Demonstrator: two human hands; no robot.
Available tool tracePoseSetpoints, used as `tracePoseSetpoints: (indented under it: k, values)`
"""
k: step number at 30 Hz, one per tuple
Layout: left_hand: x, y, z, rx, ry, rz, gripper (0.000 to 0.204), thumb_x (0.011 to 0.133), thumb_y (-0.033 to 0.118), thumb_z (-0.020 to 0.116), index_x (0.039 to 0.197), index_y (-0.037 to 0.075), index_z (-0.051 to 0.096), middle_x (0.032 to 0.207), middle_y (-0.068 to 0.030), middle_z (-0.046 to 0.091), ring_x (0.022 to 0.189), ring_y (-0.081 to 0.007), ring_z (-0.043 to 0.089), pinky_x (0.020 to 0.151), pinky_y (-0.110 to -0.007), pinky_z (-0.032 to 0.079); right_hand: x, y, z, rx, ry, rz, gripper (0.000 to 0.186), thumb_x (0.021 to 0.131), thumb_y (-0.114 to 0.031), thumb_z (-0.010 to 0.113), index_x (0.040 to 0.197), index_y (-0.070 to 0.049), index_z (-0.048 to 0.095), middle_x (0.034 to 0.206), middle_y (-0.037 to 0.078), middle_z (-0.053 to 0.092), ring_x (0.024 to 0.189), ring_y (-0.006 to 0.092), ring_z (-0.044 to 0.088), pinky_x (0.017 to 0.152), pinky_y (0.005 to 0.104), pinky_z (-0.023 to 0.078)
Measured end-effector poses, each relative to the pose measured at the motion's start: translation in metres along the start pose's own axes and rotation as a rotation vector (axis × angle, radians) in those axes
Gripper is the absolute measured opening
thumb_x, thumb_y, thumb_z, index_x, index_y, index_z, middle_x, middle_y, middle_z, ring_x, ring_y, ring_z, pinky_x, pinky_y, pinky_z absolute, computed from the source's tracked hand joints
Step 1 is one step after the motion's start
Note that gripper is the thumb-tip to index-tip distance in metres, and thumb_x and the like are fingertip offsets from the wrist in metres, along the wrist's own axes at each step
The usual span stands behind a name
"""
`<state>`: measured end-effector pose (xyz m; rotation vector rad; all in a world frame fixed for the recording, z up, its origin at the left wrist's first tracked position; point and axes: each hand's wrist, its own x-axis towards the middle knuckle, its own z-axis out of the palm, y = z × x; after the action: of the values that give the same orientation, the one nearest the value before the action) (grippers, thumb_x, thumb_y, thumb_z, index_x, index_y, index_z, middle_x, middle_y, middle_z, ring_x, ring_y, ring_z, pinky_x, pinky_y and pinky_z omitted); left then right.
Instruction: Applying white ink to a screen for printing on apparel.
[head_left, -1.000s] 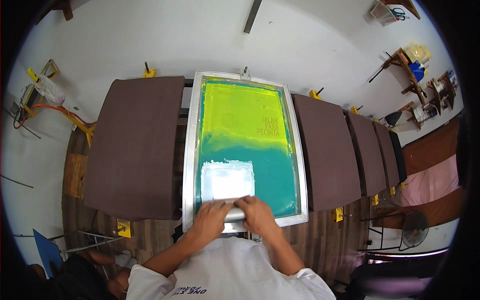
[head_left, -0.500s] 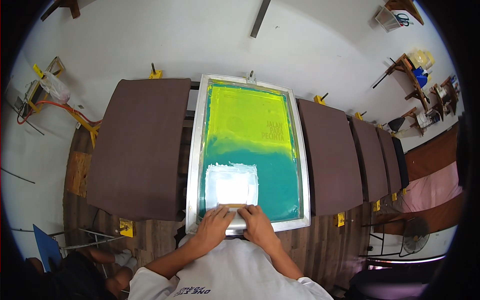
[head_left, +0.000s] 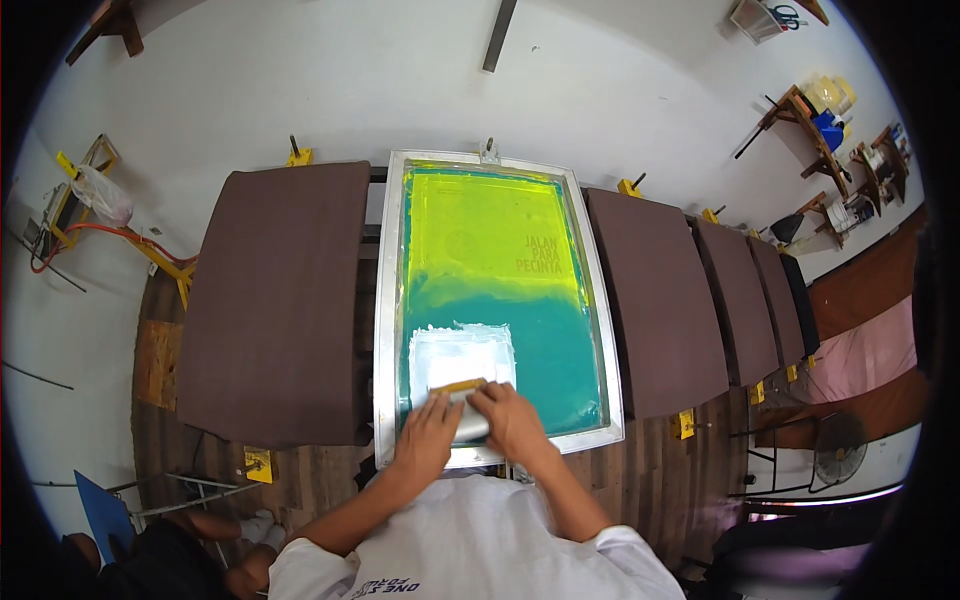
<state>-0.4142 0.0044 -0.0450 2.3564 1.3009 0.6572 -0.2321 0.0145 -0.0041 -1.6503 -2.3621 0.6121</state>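
Observation:
A silver squeegee [head_left: 472,421] with a yellowish-brown blade is held at its two ends, tilted, at the near end of a screen-printing frame. My left hand [head_left: 428,432] closes round its left part and my right hand [head_left: 508,413] round its right part, set a little farther away. Beyond the blade a square patch of white ink [head_left: 465,352] lies on the screen. The screen frame [head_left: 609,390] is pale metal; its mesh is teal [head_left: 550,345] near me and yellow-green [head_left: 480,230] at the far end, with faint lettering. What lies under the screen is hidden.
Brown padded printing boards [head_left: 275,300] stand left of the frame, and several more [head_left: 660,300] run off to the right. Yellow clamps [head_left: 258,464] stick out at their ends. A person [head_left: 165,550] sits at lower left near a blue panel [head_left: 103,510]. A fan [head_left: 840,450] stands at right.
The squeegee has moved slightly away from me and turned, its right end now farther off. Both hands went with it. The view has shifted a little.

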Motion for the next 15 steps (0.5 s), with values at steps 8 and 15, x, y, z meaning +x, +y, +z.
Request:
tracePoseSetpoints:
  k: [8,15]
  values:
    - [0.007,0.019,-0.034,-0.197,-0.245,-0.074,0.052,0.071,-0.009,0.061,0.122,0.0,0.061,0.123,-0.0228,0.061,0.111,-0.0399,0.061,0.094,-0.046,0.048,-0.018,-0.012,-0.018,-0.003,-0.115,0.092,0.053,0.06,0.004,0.067,0.113,-0.006,0.065,0.112,0.016,0.064,0.103,0.037,0.06,0.087,0.0452,0.051]
    - [0.068,-0.013,-0.012,-0.229,-0.03,0.037,0.046,0.069,-0.013,0.056,0.113,-0.004,0.064,0.111,-0.0247,0.065,0.099,-0.0425,0.063,0.089,-0.046,0.051,0.027,0.025,-0.011,0.007,0.113,0.1,0.05,0.062,0.006,0.065,0.111,-0.005,0.065,0.105,0.018,0.064,0.1,0.0396,0.059,0.086,0.0444,0.052]
